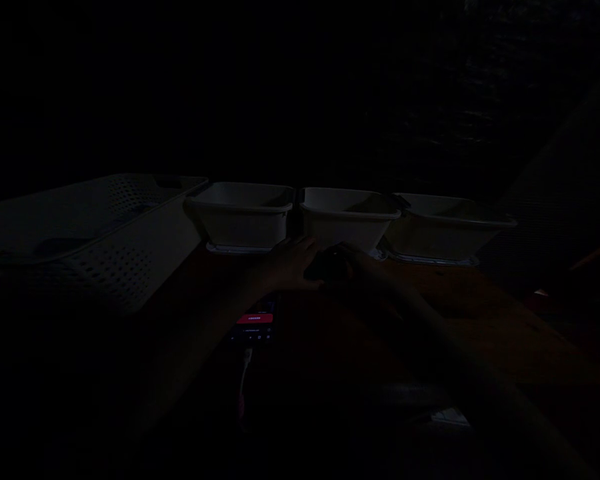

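Note:
The scene is very dark. My left hand point(293, 265) and my right hand point(361, 265) are close together above the wooden table, in front of the middle tub. Between them is a dark, rounded object point(329, 265), its kind lost in the gloom. Both hands seem closed around its sides, the left at its near left edge and the right at its right. A phone point(255, 320) with a lit screen and a red bar lies by my left forearm, a white cable point(247, 363) plugged into its near end.
Three pale tubs stand in a row: a left tub point(247, 227), a middle tub point(347, 227) and a right tub point(433, 237). A large perforated basket point(165, 267) takes up the left side. Bare wood of the table point(490, 313) shows at right. A small pale item point(450, 417) lies near my right forearm.

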The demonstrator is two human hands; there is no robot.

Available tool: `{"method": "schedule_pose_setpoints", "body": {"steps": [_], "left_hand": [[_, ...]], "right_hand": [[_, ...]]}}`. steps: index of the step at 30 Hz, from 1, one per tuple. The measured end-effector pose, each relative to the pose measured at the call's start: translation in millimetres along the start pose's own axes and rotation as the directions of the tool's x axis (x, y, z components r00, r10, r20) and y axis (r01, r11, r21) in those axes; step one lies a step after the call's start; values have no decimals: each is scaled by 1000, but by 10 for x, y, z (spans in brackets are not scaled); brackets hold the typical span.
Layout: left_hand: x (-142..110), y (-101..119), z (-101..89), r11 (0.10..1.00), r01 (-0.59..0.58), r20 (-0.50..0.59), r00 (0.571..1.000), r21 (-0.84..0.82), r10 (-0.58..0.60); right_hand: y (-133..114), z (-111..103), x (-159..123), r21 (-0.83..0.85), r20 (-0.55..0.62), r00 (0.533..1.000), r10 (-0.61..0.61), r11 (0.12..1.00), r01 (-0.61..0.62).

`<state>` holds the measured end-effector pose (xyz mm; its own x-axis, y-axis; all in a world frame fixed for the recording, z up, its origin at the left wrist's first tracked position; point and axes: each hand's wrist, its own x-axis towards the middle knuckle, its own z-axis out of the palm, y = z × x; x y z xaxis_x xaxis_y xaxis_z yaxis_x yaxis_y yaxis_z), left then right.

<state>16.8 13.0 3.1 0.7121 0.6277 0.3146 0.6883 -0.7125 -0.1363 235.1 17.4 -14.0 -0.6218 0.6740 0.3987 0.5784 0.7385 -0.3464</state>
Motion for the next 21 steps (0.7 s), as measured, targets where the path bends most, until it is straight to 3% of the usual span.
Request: {"method": "schedule_pose_setpoints", "body": {"steps": [7,21], "left_hand": [[12,21,-37,1000,-7,2,1000,-20,7],[12,14,-53,998,-29,58,998,-59,32]], "right_hand": [[-10,6,14,-13,-10,1000,5,1000,-5],[-26,-44,44,-82,91,996,-2,997,10]]}}
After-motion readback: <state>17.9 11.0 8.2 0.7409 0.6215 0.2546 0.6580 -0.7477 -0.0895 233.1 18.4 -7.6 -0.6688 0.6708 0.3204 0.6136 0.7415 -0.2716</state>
